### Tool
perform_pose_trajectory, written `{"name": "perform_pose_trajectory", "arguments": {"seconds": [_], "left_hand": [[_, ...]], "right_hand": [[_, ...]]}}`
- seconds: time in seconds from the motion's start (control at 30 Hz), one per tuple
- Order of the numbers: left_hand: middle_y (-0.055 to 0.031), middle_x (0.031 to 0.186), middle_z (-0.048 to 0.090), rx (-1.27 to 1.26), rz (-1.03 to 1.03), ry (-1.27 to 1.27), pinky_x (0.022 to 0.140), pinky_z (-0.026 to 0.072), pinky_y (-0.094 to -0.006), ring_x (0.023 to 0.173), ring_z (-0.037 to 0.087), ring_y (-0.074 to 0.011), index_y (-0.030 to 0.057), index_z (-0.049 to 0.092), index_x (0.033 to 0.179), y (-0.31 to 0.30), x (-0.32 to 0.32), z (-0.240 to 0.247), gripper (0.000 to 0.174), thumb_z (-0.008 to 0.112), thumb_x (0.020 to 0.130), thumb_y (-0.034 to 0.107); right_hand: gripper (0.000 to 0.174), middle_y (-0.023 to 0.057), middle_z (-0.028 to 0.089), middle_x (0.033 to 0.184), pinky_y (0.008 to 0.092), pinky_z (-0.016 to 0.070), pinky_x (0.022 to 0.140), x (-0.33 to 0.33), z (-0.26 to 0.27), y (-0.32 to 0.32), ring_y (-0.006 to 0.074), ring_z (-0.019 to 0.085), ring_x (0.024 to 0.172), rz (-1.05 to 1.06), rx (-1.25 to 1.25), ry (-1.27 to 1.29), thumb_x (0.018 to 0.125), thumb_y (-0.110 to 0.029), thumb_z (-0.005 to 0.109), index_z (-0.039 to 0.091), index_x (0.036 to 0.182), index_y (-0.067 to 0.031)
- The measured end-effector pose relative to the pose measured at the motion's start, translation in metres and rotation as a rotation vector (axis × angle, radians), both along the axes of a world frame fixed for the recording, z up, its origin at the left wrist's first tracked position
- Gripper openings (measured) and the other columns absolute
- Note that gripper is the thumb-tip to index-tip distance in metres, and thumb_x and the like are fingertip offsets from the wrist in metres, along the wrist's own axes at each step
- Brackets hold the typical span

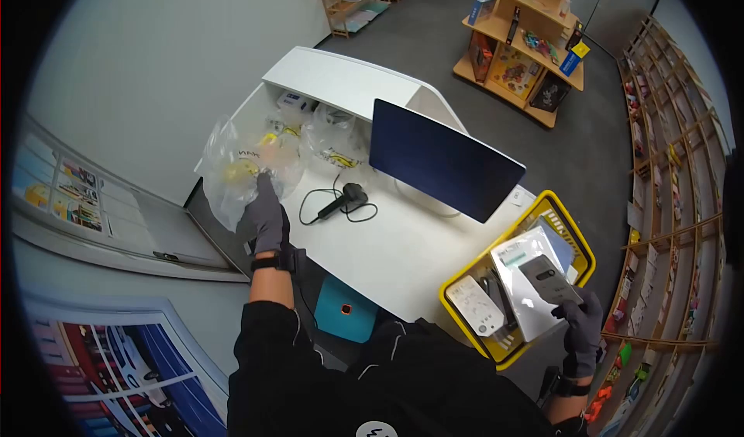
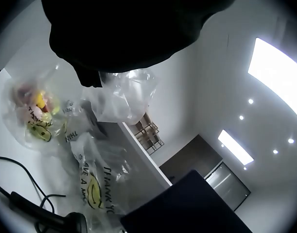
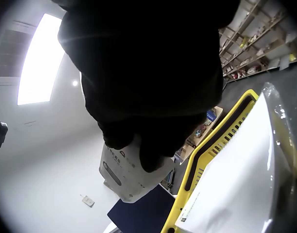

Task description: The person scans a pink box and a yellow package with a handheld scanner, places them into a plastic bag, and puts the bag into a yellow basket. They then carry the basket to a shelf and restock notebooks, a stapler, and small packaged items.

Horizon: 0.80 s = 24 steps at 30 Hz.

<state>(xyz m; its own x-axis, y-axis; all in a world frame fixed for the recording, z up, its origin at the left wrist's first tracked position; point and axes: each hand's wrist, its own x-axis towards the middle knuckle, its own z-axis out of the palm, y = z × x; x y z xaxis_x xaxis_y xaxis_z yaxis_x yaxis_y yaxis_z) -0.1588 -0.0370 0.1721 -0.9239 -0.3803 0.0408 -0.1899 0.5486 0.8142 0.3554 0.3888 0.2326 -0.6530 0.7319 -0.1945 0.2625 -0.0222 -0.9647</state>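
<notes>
My gloved left hand (image 1: 266, 216) grips a clear plastic bag (image 1: 225, 185) at the left end of the white counter (image 1: 349, 251); in the left wrist view the bag (image 2: 129, 99) spreads out beyond the dark hand. Yellow and pink items show inside bagged plastic close by. In my gloved right hand (image 1: 583, 332) is a flat grey-white package (image 1: 546, 278) with printing, raised over the yellow basket (image 1: 595, 262). The right wrist view shows this package (image 3: 134, 172) pinched between fingers and thumb. A plastic-wrapped white pack (image 1: 513, 278) and a white box (image 1: 474, 305) lie in the basket.
A black handheld scanner (image 1: 345, 200) with its cable lies mid-counter. Behind it stands a dark monitor (image 1: 442, 162). More printed plastic bags (image 1: 333, 134) sit under the counter's raised ledge. A teal stool-like seat (image 1: 345, 309) is below the front edge. Wall shelves (image 1: 674, 196) line the right.
</notes>
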Motion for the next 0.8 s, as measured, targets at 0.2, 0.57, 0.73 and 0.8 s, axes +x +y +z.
{"name": "perform_pose_trajectory", "arguments": {"seconds": [0.2,0.57,0.73,0.8], "left_hand": [[-0.0244,0.141,0.07,-0.989,-0.345,0.239,0.108,0.0515,-0.0487,0.132,0.067,-0.0364,0.0015,0.07,0.137,0.009,-0.252,-0.19,0.054,0.045,0.113,0.043],[-0.0161,0.145,0.068,-0.833,-0.907,-0.043,0.112,0.0495,-0.0481,0.134,0.063,-0.0376,0.0133,0.07,0.14,0.204,-0.257,-0.189,0.049,0.057,0.101,0.041],[-0.0153,0.143,0.07,-0.803,-1.157,-0.147,0.116,0.0468,-0.0449,0.136,0.061,-0.0382,0.0143,0.069,0.141,0.212,-0.242,-0.189,0.056,0.063,0.097,0.048],[-0.0153,0.142,0.07,-0.722,-1.21,-0.242,0.117,0.0463,-0.044,0.137,0.061,-0.0382,0.0143,0.068,0.142,0.203,-0.254,-0.203,0.058,0.066,0.096,0.049]], "right_hand": [[0.029,0.0134,0.075,0.093,0.0322,0.0567,0.069,-0.014,0.006,-0.045,0.0199,0.071,0.072,-0.301,0.112,-0.216,0.097,-0.007,0.064,0.067,0.124,0.0034],[0.031,0.013,0.075,0.098,0.0328,0.0574,0.072,-0.001,0.004,-0.092,0.0187,0.072,0.078,-0.496,0.178,-0.366,0.098,-0.006,0.062,0.064,0.128,0.001],[0.028,0.0112,0.075,0.099,0.0321,0.0568,0.073,-0.003,0.004,-0.094,0.0164,0.07,0.079,-0.565,0.185,-0.366,0.098,-0.006,0.063,0.066,0.125,-0.0009],[0.027,0.0109,0.075,0.099,0.0319,0.0566,0.073,-0.001,0.005,-0.089,0.0163,0.07,0.079,-0.561,0.201,-0.375,0.099,-0.006,0.063,0.066,0.125,-0.0009]]}}
